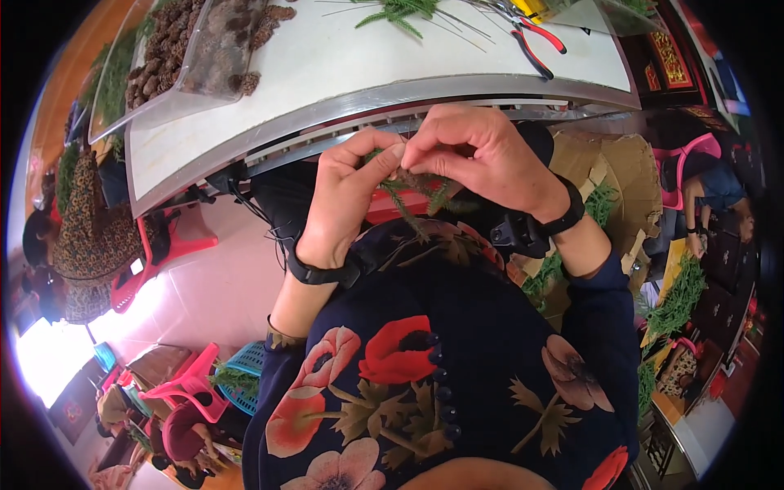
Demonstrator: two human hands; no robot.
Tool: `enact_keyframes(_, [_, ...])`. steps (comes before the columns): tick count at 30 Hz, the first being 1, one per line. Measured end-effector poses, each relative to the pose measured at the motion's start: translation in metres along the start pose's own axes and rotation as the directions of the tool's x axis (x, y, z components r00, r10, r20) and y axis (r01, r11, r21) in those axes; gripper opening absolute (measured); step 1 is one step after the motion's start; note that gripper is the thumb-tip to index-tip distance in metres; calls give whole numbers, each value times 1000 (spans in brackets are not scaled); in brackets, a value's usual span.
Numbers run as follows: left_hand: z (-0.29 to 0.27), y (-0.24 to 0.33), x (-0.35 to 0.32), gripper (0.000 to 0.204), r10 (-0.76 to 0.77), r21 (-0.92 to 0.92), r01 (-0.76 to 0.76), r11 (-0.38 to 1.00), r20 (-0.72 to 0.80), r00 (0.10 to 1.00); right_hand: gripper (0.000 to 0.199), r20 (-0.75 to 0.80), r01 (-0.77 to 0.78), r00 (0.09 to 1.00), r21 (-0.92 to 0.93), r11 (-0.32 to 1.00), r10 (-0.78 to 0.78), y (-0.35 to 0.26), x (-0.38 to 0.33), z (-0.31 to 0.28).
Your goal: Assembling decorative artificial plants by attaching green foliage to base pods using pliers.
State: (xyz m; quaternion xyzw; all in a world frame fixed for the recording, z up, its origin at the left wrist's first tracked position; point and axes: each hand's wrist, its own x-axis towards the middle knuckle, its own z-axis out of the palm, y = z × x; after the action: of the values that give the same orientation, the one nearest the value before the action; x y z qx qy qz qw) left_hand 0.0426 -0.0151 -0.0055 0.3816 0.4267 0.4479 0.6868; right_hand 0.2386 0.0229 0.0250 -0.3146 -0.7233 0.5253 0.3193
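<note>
Partly hidden green sprig [398, 197], pinched in left hand [343, 184] and right hand [500, 161], each grip tight, contact obscured

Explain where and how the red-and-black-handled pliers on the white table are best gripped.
Grip the pliers by both handles, probably coming from the near right: the handles splay open toward that side, while the metal end points away leftward.

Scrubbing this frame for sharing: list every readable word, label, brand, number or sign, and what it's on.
No readable text anywhere.
Red panel with gold markings: too small and warped to read.
Pliers: no lettering discernible.
Held green sprig: no label visible.
</note>
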Motion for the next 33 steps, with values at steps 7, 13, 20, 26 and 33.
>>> enact_keyframes(7, [-1,5,-5,8,100,-42,-98,994,47,994,7,39,-411,911,131,902,410,-14,10,-10])
enact_keyframes(13, [-6,5,-8,8,-13,-100,24,995,105,994,9,-11,131,991,-186,974,-136,2,6,-2])
enact_keyframes(20, [-12,10,-4,12,-197,-109,235,966,280,940,23,281,480,876,-425,767,-392,-3,15,-14])
enact_keyframes(26, [-10,14,-7,12,-156,154,124,980,220,963,12,380,507,861,-598,621,-338,-14,19,-15])
enact_keyframes(33, [4,6,-7,14,546,845,-445,295,234,805,11,196,148,979,-538,830,-48,-6,12,-7])
